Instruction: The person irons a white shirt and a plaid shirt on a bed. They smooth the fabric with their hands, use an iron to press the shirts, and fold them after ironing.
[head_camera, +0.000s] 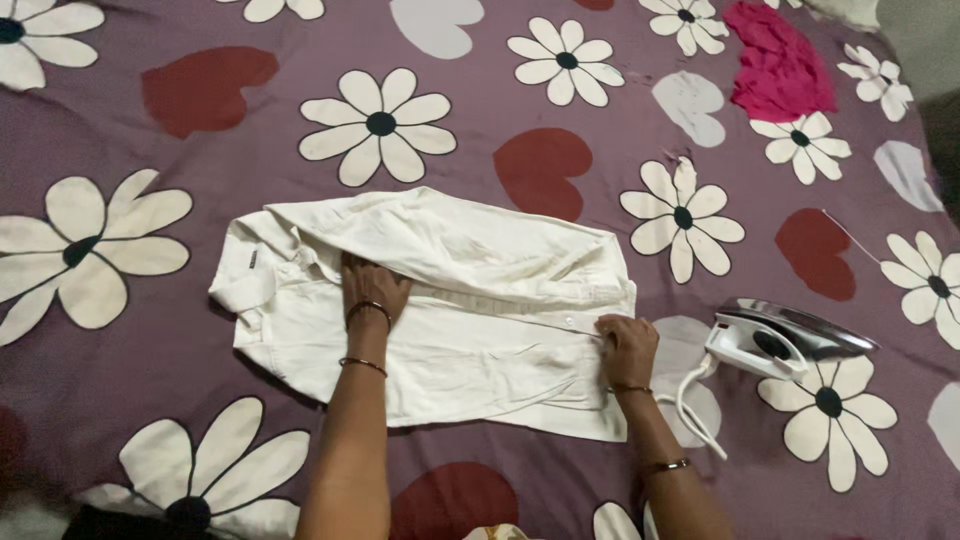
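A cream white shirt (470, 300) lies partly folded on a purple bedsheet (500, 130) printed with white flowers and red hearts. The shirt's collar end points left and its upper half is folded over. My left hand (372, 287) presses flat on the shirt near the collar, fingers under the fold's edge. My right hand (627, 345) rests at the shirt's right edge, fingers pinching the fabric by the button placket. Both wrists wear thin bangles.
A white and silver clothes iron (780, 340) stands on the sheet just right of the shirt, its white cord (690, 400) looping toward my right forearm. A crumpled pink cloth (778, 65) lies at the far right.
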